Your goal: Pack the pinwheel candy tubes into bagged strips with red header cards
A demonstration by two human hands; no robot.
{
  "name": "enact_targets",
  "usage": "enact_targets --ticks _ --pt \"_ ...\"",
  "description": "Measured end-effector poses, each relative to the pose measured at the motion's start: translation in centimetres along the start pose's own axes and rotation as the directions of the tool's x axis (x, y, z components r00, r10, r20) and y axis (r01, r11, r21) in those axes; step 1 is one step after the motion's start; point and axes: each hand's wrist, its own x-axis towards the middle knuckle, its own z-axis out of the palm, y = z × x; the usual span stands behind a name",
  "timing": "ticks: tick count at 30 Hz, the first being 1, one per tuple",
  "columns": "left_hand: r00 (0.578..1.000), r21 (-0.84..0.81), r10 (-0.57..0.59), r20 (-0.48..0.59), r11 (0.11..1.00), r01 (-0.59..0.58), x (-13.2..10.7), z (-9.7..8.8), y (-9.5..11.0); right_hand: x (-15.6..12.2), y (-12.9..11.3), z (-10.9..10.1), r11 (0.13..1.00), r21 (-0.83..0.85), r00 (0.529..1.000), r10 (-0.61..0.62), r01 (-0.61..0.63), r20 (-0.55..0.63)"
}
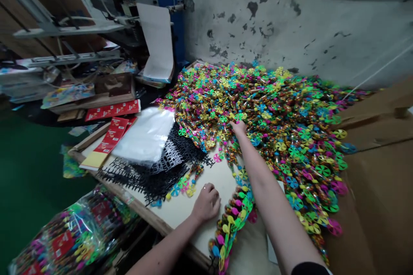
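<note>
A big pile of clear tubes (271,111) with small multicoloured pieces inside and pink, green, yellow and blue pinwheel tops covers the far side of the table. My right hand (238,127) reaches into the pile's near edge, its fingers closed at a pinwheel-topped tube; the fingertips are partly hidden. Low over the bare table top, my left hand (206,203) has its fingers curled, and nothing shows in them. Just right of it lies a neat row of the same tubes (230,227), tops lined up. A few loose tubes (183,184) lie to its left.
Clear plastic bags (145,133) lie on black mesh (142,176), beside red printed cards (111,135). Filled bags (74,232) stand below the table's left edge. A machine (129,13) is at back left, a cardboard box (377,172) at right, a peeling wall (274,21) behind.
</note>
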Motion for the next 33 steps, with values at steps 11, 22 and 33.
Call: enact_targets --ticks 11,22,33 --pt "0.999 -0.003 -0.025 0.029 1.000 0.025 0.0 -0.2 -0.1 -2.5 -0.2 -2.1 0.981 -0.186 0.981 -0.011 0.048 0.195" --pt "0.977 -0.357 -0.212 -0.021 0.914 0.191 0.1 -2.4 1.2 -20.7 2.4 -10.5 0.951 0.093 0.935 -0.306 0.293 0.179" --pt "0.990 -0.552 -0.103 -0.098 0.833 0.032 -3.4 -7.3 7.9 -34.5 2.4 -8.5 0.830 0.350 0.862 -0.496 0.435 0.107"
